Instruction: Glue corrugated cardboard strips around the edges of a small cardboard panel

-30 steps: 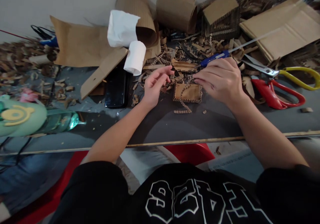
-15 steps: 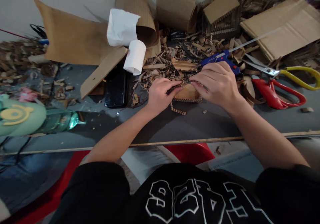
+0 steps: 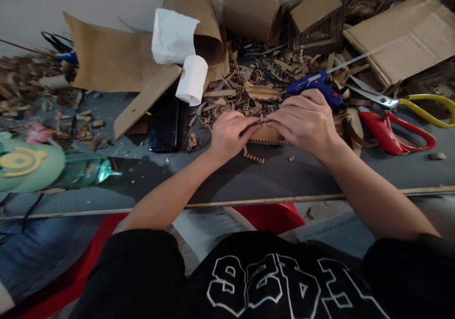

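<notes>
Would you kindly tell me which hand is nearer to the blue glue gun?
Right: the right hand is just in front of the glue gun, contact unclear; the left hand is farther off, to the gun's left.

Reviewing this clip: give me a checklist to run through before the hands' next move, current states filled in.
1. Left hand grip: ok; thumb and fingers close on thin cardboard.
2. Right hand grip: cannot tell; its fingers hide what they touch.
3. Corrugated strip end in sight: ok; it curls out on the near side of the small cardboard piece.
4. Glue gun well apart from the right hand: not ok; it lies close behind it.
5. Glue gun cool: cannot tell; a small red spot shows.
6. Scissors apart from both hands: ok; right of the right hand.
</notes>
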`<action>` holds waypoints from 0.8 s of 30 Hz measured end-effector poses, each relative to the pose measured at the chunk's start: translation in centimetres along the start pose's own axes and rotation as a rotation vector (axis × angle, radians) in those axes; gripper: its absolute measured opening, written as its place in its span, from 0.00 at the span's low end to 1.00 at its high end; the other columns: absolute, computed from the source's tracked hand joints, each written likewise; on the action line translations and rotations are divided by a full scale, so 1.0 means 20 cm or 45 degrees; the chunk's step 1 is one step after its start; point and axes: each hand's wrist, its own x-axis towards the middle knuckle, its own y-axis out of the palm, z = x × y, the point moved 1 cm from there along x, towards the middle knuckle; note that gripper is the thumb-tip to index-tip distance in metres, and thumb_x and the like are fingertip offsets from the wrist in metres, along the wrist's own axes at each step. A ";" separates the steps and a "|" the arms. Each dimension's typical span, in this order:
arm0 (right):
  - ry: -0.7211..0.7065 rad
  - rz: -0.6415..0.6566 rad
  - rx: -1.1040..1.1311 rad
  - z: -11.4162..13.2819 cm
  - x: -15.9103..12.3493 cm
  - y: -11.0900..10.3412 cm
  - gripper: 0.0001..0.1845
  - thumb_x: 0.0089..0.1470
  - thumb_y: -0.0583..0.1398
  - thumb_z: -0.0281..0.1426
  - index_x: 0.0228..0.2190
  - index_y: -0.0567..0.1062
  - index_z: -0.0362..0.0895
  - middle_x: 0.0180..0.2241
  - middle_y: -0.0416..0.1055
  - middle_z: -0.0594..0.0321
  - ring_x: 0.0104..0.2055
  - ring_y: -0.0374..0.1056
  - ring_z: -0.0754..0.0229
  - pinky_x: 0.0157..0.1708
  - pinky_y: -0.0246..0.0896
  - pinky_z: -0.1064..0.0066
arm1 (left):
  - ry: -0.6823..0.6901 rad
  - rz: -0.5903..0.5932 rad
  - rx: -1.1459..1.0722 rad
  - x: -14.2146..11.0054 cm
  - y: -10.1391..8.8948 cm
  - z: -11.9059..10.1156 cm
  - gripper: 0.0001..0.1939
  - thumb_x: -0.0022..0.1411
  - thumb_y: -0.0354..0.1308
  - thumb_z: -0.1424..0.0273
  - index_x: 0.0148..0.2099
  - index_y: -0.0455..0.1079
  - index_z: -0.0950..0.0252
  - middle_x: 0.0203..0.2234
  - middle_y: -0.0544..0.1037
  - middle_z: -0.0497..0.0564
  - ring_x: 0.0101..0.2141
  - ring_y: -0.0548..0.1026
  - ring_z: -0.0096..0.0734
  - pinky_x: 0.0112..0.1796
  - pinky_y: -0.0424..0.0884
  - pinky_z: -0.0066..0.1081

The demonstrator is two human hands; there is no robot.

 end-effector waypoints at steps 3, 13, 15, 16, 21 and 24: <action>0.032 0.046 0.013 0.00 0.00 0.01 0.14 0.69 0.55 0.36 0.37 0.77 0.44 0.32 0.78 0.64 0.39 0.67 0.61 0.43 0.53 0.65 | 0.003 0.008 -0.013 -0.01 0.00 0.00 0.11 0.68 0.60 0.64 0.44 0.79 0.65 0.29 0.83 0.50 0.33 0.79 0.28 0.36 0.71 0.28; 0.104 0.156 0.036 0.00 -0.01 0.02 0.14 0.68 0.54 0.37 0.36 0.77 0.46 0.32 0.78 0.63 0.40 0.70 0.59 0.44 0.59 0.63 | -0.070 0.070 -0.038 -0.01 0.00 0.01 0.13 0.69 0.58 0.62 0.44 0.80 0.63 0.30 0.83 0.50 0.34 0.79 0.28 0.37 0.72 0.29; 0.091 0.152 0.027 0.01 -0.01 0.01 0.12 0.68 0.55 0.37 0.36 0.77 0.46 0.32 0.78 0.63 0.40 0.71 0.59 0.43 0.59 0.63 | -0.103 0.098 -0.033 -0.01 0.00 0.00 0.14 0.70 0.57 0.60 0.44 0.80 0.62 0.30 0.83 0.51 0.34 0.79 0.29 0.37 0.73 0.30; 0.089 0.151 0.025 0.01 -0.01 0.01 0.12 0.68 0.55 0.36 0.36 0.77 0.46 0.32 0.78 0.63 0.40 0.71 0.58 0.43 0.60 0.63 | -0.114 0.107 -0.028 -0.01 0.00 0.00 0.14 0.70 0.56 0.60 0.44 0.80 0.62 0.30 0.83 0.51 0.34 0.79 0.29 0.37 0.73 0.30; 0.104 0.144 0.053 0.00 -0.01 0.03 0.14 0.68 0.54 0.37 0.36 0.77 0.47 0.32 0.77 0.62 0.40 0.70 0.58 0.42 0.60 0.63 | -0.095 0.095 -0.020 -0.01 0.00 0.00 0.13 0.70 0.57 0.62 0.44 0.80 0.62 0.29 0.83 0.51 0.34 0.79 0.30 0.37 0.73 0.30; 0.055 0.071 0.057 0.00 -0.01 0.02 0.13 0.68 0.55 0.36 0.36 0.77 0.46 0.31 0.77 0.62 0.39 0.69 0.58 0.41 0.60 0.64 | -0.101 0.099 -0.053 -0.02 0.00 0.01 0.13 0.70 0.57 0.62 0.44 0.80 0.62 0.29 0.83 0.51 0.34 0.79 0.29 0.38 0.73 0.31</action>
